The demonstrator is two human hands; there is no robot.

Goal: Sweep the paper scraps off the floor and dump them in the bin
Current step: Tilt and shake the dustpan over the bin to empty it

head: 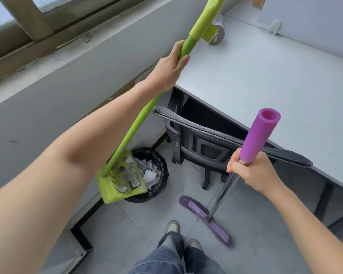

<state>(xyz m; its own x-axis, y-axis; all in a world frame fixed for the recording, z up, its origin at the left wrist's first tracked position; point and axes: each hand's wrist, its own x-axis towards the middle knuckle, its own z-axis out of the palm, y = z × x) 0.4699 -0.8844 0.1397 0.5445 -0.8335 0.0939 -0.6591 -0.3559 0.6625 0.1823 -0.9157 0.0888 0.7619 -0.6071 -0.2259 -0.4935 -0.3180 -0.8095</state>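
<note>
Seen from above, the person's left hand (pixel 170 70) is raised, fingers curled round the upper part of a green dustpan handle (pixel 135 129). The dustpan (pixel 119 186) at its lower end tilts over a black-lined bin (pixel 162 186), well below the fingers. White paper scraps (pixel 150 175) lie in the bin (a few cling to the pan). The right hand (pixel 253 173) grips the broom's metal shaft (pixel 222 192) just under its purple foam sleeve (pixel 259 135); the purple broom head (pixel 206 218) rests on the grey tiled floor (pixel 147 224) beside a desk chair (pixel 206 147).
</note>
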